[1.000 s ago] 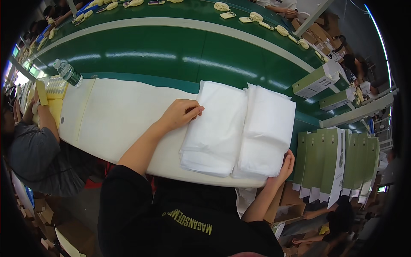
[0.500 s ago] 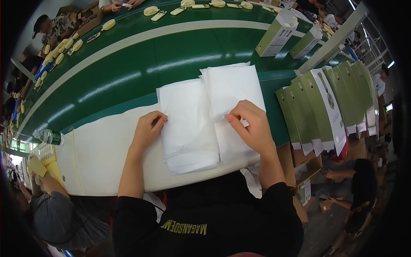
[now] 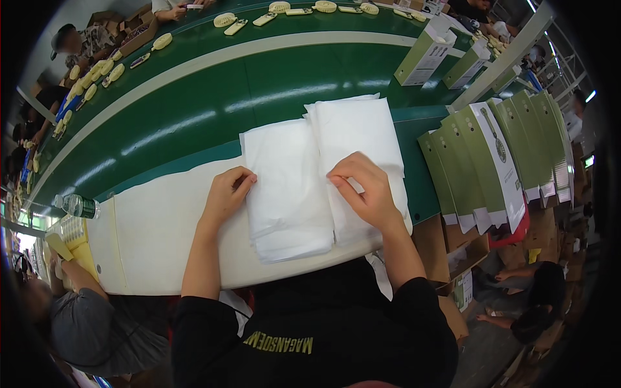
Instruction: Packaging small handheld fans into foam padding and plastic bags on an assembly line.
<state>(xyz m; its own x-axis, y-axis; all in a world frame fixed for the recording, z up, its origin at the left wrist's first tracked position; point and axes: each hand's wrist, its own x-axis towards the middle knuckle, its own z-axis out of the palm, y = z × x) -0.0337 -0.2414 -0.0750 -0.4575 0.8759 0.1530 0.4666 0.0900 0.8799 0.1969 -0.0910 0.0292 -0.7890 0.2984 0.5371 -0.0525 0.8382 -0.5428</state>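
Note:
Two stacks of thin white sheets or sleeves lie side by side in front of me, the left stack (image 3: 288,207) slightly overlapping the right stack (image 3: 362,132). My left hand (image 3: 228,193) has thumb and index finger pinched at the left edge of the left stack, seemingly on its top sheet. Over the seam between the stacks, my right hand (image 3: 369,194) is closed in a pinch, its fingertips close to the left stack's right edge. Whether a sheet edge is between those fingertips is too small to tell.
Both stacks rest on a white-topped table (image 3: 168,233) along a green conveyor (image 3: 174,123). Open green-and-white boxes (image 3: 479,168) stand in a row at right. A plastic bottle (image 3: 81,206) lies at left. Handheld fans (image 3: 279,8) line the far belt. Co-workers sit around.
My right hand has shifted left, from over the right stack to the seam by the left stack. My left hand stays pinched at the left edge.

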